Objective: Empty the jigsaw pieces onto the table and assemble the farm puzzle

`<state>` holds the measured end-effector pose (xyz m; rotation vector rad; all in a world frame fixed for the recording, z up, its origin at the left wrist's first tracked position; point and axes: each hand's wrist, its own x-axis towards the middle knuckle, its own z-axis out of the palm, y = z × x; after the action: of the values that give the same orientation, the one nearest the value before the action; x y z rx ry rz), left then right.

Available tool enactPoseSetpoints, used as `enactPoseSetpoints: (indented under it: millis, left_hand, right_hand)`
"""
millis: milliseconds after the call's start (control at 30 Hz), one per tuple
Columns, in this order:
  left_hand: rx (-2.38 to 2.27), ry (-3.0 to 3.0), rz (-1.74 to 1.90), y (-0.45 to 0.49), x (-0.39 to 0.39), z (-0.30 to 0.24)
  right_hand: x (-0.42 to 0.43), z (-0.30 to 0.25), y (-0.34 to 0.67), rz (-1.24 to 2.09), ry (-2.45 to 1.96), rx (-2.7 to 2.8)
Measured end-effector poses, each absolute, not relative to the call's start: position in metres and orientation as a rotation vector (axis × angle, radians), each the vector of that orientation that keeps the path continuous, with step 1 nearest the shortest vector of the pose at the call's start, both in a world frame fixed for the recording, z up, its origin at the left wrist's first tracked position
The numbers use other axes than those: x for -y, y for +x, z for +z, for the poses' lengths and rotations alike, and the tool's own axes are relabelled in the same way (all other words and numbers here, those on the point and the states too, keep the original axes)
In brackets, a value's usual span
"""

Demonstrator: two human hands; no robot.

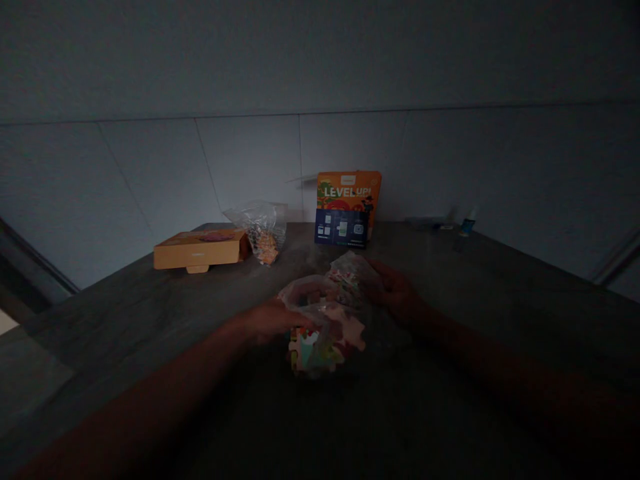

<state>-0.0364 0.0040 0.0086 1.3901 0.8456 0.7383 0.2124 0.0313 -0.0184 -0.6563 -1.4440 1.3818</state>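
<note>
The scene is dim. A clear plastic bag [325, 303] full of coloured puzzle pieces rests on the dark table [150, 320] in front of me. My left hand [273, 320] grips the bag's left side, fingers closed on the plastic. My right hand [393, 290] holds the bag's right upper edge, fingers curled around it. A clump of joined puzzle pieces [320, 350] shows through the bag's lower part.
An orange flat box [197, 250] lies at the back left. Beside it sits a second clear bag of pieces [263, 230]. An orange "LEVEL UP!" box [347, 207] stands against the tiled wall. A small bottle [467, 223] stands at the back right.
</note>
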Motion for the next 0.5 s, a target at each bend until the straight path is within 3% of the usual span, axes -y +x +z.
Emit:
enactPoseSetpoints:
  millis: [500]
  left_hand:
    - [-0.828, 1.483, 0.671, -0.033, 0.0, 0.022]
  right_hand:
    - [-0.032, -0.007, 0.227, 0.899, -0.959, 1.681]
